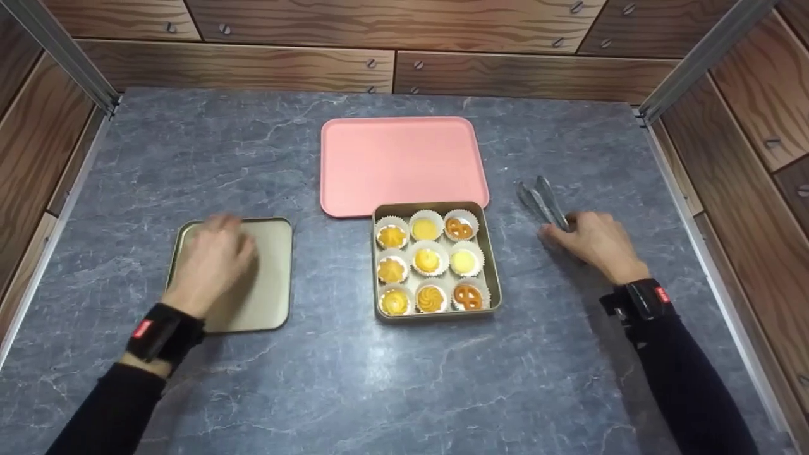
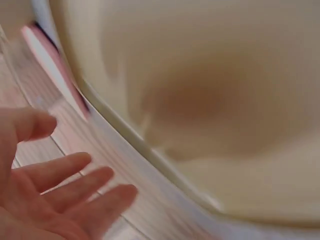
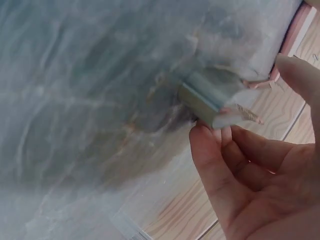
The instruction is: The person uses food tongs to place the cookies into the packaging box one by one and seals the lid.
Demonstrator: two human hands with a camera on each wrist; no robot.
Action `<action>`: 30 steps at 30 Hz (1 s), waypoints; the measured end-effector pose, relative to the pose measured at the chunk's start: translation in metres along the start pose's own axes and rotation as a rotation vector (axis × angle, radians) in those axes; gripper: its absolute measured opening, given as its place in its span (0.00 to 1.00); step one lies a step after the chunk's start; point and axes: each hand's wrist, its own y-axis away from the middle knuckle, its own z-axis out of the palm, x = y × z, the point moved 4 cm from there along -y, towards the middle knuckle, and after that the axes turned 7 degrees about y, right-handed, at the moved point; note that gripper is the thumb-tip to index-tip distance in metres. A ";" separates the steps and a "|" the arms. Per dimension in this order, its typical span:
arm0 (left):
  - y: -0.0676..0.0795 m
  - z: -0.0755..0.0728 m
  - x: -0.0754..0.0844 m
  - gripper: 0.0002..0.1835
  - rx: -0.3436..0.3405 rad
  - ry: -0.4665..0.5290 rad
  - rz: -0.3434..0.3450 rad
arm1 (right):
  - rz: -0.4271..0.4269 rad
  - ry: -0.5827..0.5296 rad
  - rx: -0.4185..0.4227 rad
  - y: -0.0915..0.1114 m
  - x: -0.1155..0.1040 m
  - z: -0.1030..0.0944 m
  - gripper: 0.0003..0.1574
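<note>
My left hand [image 1: 212,262], blurred in the head view, is above the pale square tin lid [image 1: 272,284]. The left wrist view shows its fingers [image 2: 75,175] spread apart, with nothing between them and the thumb. At the right, my right hand [image 1: 600,243] is at the hinge end of metal tongs [image 1: 543,202] lying on the table. The right wrist view shows the fingertips [image 3: 202,137] beside that end, while the thumb stands apart from it. Between the hands stands a square tin [image 1: 495,291] holding several small pastries [image 1: 430,298] in white paper cups, some pretzel-shaped.
A pink tray [image 1: 404,164] lies behind the tin, whose back edge overlaps the tray's front edge. The grey marbled tabletop [image 1: 354,379] is bounded by wood-patterned panels [image 1: 253,66] at the back and both sides. Metal posts [image 1: 695,57] rise at the back corners.
</note>
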 end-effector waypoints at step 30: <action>0.009 -0.042 -0.083 0.10 -0.284 -0.015 -0.241 | -0.034 -0.075 0.145 0.021 -0.015 -0.027 0.51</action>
